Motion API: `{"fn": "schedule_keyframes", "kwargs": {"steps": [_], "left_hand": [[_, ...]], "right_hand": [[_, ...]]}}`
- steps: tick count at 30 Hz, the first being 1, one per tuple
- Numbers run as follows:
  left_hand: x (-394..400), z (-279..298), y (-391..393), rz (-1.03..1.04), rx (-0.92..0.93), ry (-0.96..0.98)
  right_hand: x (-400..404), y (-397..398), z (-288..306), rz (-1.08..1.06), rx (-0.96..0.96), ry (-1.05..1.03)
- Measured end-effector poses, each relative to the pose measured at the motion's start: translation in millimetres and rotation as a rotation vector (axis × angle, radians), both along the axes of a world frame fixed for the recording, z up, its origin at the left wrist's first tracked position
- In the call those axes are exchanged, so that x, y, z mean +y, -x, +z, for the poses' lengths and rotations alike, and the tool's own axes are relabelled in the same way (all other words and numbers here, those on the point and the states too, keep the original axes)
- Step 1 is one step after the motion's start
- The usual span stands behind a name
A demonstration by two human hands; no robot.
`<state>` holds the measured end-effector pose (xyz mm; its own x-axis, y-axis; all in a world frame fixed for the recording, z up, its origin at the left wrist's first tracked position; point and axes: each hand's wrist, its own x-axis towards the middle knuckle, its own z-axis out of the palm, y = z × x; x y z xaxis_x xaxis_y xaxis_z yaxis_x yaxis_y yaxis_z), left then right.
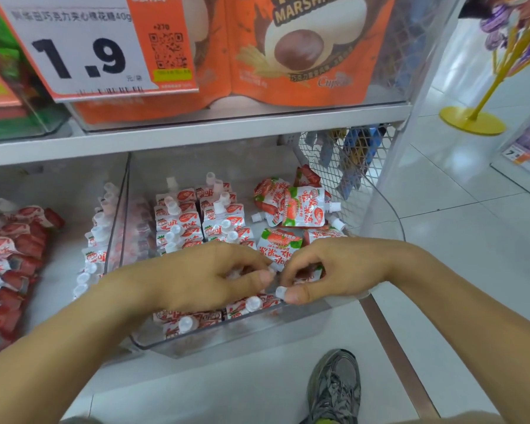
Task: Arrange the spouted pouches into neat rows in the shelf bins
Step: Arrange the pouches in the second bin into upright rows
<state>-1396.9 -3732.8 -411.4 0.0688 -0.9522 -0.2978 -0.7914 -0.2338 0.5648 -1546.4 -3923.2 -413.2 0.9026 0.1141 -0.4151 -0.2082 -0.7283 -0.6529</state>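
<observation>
Red-and-white strawberry spouted pouches fill a clear plastic shelf bin (227, 338). Two upright rows of pouches (196, 215) stand at its left and middle. Loose pouches (300, 206) lie jumbled at the back right. My left hand (196, 276) and my right hand (334, 267) meet over the bin's front. Both pinch pouches at their white caps: the right thumb and finger close on a pouch's cap (280, 291), and the left fingers close on a pouch mostly hidden under them. One pouch (276, 243) lies just behind my fingers.
A second bin of the same pouches (10, 255) sits to the left, beyond a clear divider (117, 215). Overhead, a shelf (196, 133) carries orange marshmallow bags (297, 47) and a 1.9 price tag (83, 53). A wire mesh panel (346, 166) closes the right side. My shoe (334, 390) stands on the tiled floor.
</observation>
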Motion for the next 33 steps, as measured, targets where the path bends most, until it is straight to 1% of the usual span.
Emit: {"fn": "schedule_keyframes", "kwargs": {"steps": [4, 7, 9, 11, 12, 13, 14, 15, 16, 19, 21, 22, 24, 26, 28, 29, 31, 33], "left_hand": [[13, 0, 6, 0.030, -0.124, 0.123], [13, 1, 10, 0.122, -0.126, 0.231], [11, 4, 15, 0.213, -0.014, 0.304], [7, 8, 24, 0.293, 0.202, 0.374], [4, 10, 29, 0.332, 0.323, 0.402], [3, 11, 32, 0.374, 0.428, 0.423], [2, 13, 34, 0.407, 0.487, 0.435], [2, 15, 33, 0.429, 0.489, 0.443], [4, 17, 30, 0.440, 0.451, 0.441], [18, 24, 16, 0.488, 0.304, 0.409], [29, 30, 8, 0.525, 0.245, 0.405], [34, 31, 4, 0.540, 0.226, 0.413], [41, 33, -2, 0.588, 0.218, 0.429], [47, 33, -5, 0.636, 0.185, 0.432], [51, 31, -8, 0.654, 0.136, 0.429], [54, 31, -8, 0.655, 0.132, 0.420], [57, 29, -9, 0.637, 0.161, 0.392], [58, 28, -8, 0.617, 0.190, 0.374]], "right_hand": [[-13, 9, 1, 0.000, -0.040, -0.113], [-19, 17, 7, -0.129, -0.106, -0.354], [-15, 19, 19, -0.272, -0.237, -0.513], [-3, 15, 28, -0.381, -0.443, -0.588], [6, 11, 30, -0.397, -0.545, -0.581], [16, 6, 28, -0.400, -0.635, -0.541], [23, 2, 26, -0.402, -0.700, -0.493], [28, -2, 23, -0.407, -0.736, -0.454], [30, -4, 22, -0.422, -0.737, -0.435], [17, -5, 20, -0.479, -0.652, -0.352], [2, -5, 13, -0.550, -0.622, -0.199], [-5, -7, 8, -0.559, -0.611, -0.080], [-12, -13, -3, -0.482, -0.565, 0.167], [-12, -25, -10, -0.359, -0.495, 0.312], [-12, -37, -15, -0.267, -0.408, 0.385], [-11, -43, -17, -0.238, -0.360, 0.390], [-8, -52, -22, -0.181, -0.250, 0.419], [-3, -60, -28, -0.088, -0.168, 0.534]]}}
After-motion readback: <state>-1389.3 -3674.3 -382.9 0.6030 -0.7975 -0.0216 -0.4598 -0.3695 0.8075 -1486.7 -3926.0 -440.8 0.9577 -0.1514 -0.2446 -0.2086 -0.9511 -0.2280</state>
